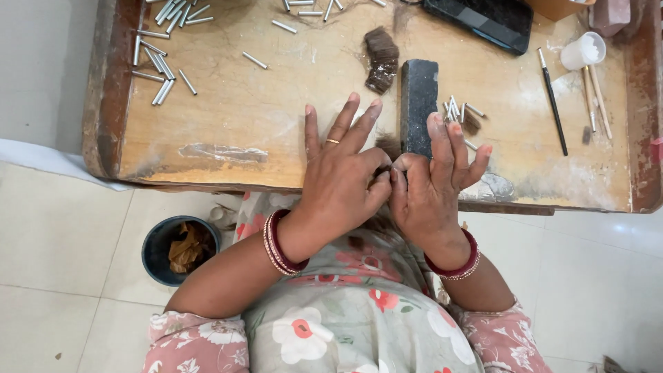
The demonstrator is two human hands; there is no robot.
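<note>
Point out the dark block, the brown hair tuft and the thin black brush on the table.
dark block [419,97]: head view, middle of its top face.
brown hair tuft [380,59]: head view, centre of the bundle.
thin black brush [554,103]: head view, midway along its handle.

A dark, flat phone-like device lies at the far edge of the wooden work table, right of centre. It is a rounded rectangle set at a slant, its long side running from upper left to lower right. Its screen faces up, black and unlit, with a pale streak of reflected light across the glass. Its top edge is cut off by the frame. A tan box corner sits just beside it to the right. No labels or signs show.
</note>
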